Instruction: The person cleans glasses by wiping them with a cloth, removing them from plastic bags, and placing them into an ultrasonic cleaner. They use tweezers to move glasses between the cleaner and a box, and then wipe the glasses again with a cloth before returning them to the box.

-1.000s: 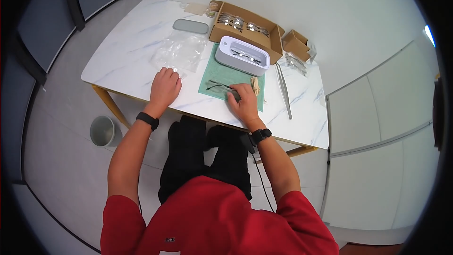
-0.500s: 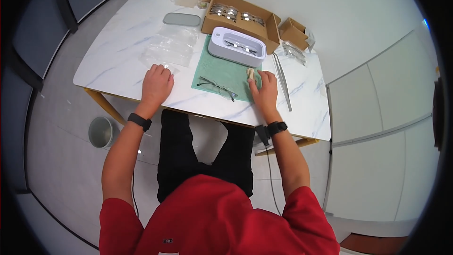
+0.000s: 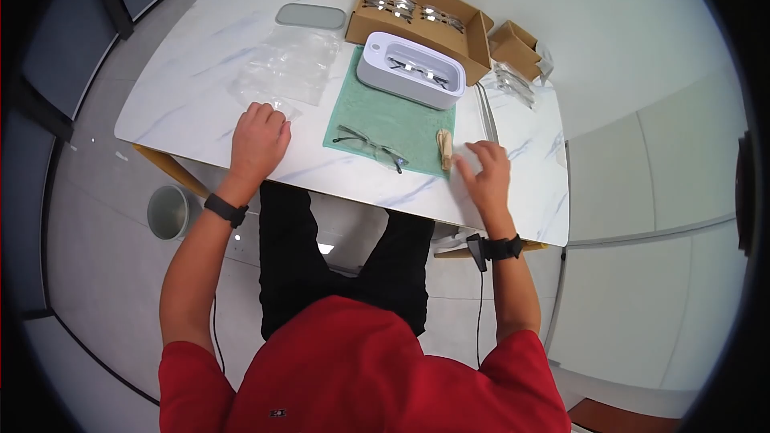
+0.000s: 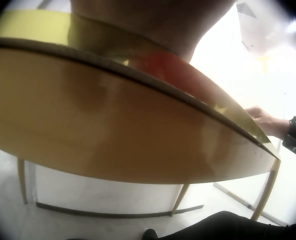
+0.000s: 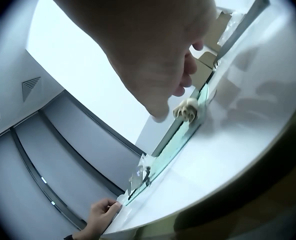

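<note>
A pair of eyeglasses [image 3: 370,147] lies on a green cloth [image 3: 353,116], between my two hands. My right hand [image 3: 488,176] hovers just right of the cloth, fingers bent loosely, nothing held. Beside its thumb is a small beige bundle [image 3: 445,149], whose rolled ends [image 5: 186,110] show under the fingers in the right wrist view. My left hand [image 3: 261,142] rests at the table's front edge, fingers relaxed, right at the near corner of a clear plastic bag [image 3: 293,68]. On the cloth's back part stands a white cleaner tub [image 3: 411,90] with another pair of glasses [image 3: 417,70] inside.
Behind the tub, a cardboard box [image 3: 473,52] holds several pairs of glasses. A smaller carton [image 3: 513,48] and bagged glasses [image 3: 513,84] sit at the right. Tweezers [image 3: 486,112] lie beyond my right hand. A grey tray [image 3: 311,16] is back left; a bin [image 3: 168,212] stands on the floor.
My right hand has left the eyeglasses and moved right, past the beige bundle. The eyeglasses now lie uncovered on the cloth. The left hand stays at the bag's corner.
</note>
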`<state>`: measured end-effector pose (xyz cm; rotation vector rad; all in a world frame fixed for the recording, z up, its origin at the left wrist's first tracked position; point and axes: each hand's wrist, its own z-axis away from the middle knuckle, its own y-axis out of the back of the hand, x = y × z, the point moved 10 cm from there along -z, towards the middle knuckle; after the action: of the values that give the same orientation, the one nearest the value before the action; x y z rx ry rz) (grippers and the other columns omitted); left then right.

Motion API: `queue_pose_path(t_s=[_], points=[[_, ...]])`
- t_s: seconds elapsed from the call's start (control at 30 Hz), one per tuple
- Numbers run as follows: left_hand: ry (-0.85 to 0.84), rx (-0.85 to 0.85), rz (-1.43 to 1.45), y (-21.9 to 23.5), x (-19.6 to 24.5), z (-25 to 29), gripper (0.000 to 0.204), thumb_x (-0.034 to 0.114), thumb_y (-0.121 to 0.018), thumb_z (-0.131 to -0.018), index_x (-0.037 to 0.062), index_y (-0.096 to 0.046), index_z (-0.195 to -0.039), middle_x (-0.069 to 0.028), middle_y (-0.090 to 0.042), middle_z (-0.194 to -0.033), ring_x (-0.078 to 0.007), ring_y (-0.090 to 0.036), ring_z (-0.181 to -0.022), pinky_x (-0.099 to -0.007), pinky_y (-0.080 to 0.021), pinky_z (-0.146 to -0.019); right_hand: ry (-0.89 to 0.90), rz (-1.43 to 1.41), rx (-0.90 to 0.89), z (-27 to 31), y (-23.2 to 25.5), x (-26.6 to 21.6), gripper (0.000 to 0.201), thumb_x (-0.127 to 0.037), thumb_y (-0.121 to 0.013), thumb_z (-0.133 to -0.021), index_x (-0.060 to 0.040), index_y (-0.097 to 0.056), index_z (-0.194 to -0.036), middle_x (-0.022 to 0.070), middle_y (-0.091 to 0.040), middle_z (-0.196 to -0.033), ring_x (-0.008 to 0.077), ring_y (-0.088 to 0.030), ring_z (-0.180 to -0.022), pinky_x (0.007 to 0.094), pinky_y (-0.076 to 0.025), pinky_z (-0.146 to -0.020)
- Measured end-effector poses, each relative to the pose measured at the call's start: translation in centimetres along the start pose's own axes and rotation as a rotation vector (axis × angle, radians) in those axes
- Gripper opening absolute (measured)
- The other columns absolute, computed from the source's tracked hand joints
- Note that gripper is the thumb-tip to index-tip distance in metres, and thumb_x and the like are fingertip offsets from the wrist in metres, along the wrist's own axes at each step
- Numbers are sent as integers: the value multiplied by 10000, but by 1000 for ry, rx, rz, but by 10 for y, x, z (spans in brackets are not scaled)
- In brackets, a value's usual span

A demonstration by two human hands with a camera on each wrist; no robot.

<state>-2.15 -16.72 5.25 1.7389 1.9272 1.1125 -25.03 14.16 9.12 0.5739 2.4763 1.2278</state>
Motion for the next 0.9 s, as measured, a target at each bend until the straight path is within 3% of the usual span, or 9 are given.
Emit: queue_pose_path(t_s=[0.07, 0.17, 0.2, 0.4, 0.53, 0.6, 0.7, 0.8, 0.9], points=[[-4, -3, -4, -1, 0, 0, 92, 60, -703, -808, 31, -618, -828, -107, -565, -850, -312, -563, -863, -418, -477, -744, -119, 55, -14, 2, 10, 36, 381, -258, -790, -835, -36, -700, -1131, 183, -658, -1111, 368, -605, -1080, 442, -499, -912], [-7, -23, -13, -5, 0, 2, 105, 94, -708, -811, 44, -619, -835, -98, -574, -871, -302, -566, -892, -415, -476, -750, -237, 171, -75, 13, -6, 93, 466, -300, -781, -829, -19, -663, -1183, 181, -656, -1110, 389, -620, -1031, 483, -521, -849], [0, -27, -25, -5, -1, 2, 111, 111, -710, -812, 51, -619, -838, -94, -579, -880, -297, -567, -906, -413, -476, -753, -330, 163, -201, 17, -19, 108, 515, -302, -764, -838, -8, -634, -1241, 190, -658, -1101, 397, -641, -985, 487, -539, -829], [9, -28, -7, -4, -2, 2, 111, 107, -711, -809, 54, -617, -833, -94, -573, -879, -296, -567, -900, -413, -474, -747, -494, 31, -374, 29, -46, 150, 487, -247, -737, -874, 16, -618, -1266, 182, -665, -1065, 307, -668, -866, 402, -544, -785], [25, -38, -10, -5, -5, 1, 115, 106, -713, -807, 54, -614, -834, -93, -570, -879, -294, -566, -898, -410, -472, -748, -492, -147, -15, 46, -6, 174, 355, -155, -692, -919, 28, -634, -1217, 162, -644, -1032, 252, -649, -854, 376, -550, -739], [38, -57, -19, -5, -5, 0, 118, 103, -715, -805, 53, -612, -835, -92, -570, -879, -292, -567, -898, -409, -470, -747, -581, -330, 93, 31, 37, 141, 304, -78, -663, -950, 49, -611, -1221, 110, -589, -1005, 195, -610, -835, 323, -552, -707], [1, -16, -9, -2, 0, -1, 121, 98, -717, -801, 52, -611, -837, -91, -569, -880, -290, -565, -892, -406, -468, -743, -239, -135, 46, -12, 79, 80, 277, -68, -646, -962, -10, -627, -1232, 111, -579, -1005, 199, -623, -793, 336, -546, -648], [-2, -22, -11, -3, 0, 0, 123, 95, -720, -800, 52, -611, -838, -91, -569, -884, -290, -563, -890, -404, -467, -740, -47, 7, -86, -43, 84, 36, 276, -58, -666, -939, -51, -646, -1214, 118, -596, -1023, 258, -649, -763, 356, -545, -651], [27, -32, 6, -3, -3, 0, 104, 52, -712, -797, 36, -629, -858, -100, -582, -879, -304, -571, -890, -402, -472, -749, 6, 137, -189, -56, 70, 27, 287, -59, -699, -897, -71, -658, -1182, 110, -613, -1041, 301, -661, -755, 375, -548, -661]])
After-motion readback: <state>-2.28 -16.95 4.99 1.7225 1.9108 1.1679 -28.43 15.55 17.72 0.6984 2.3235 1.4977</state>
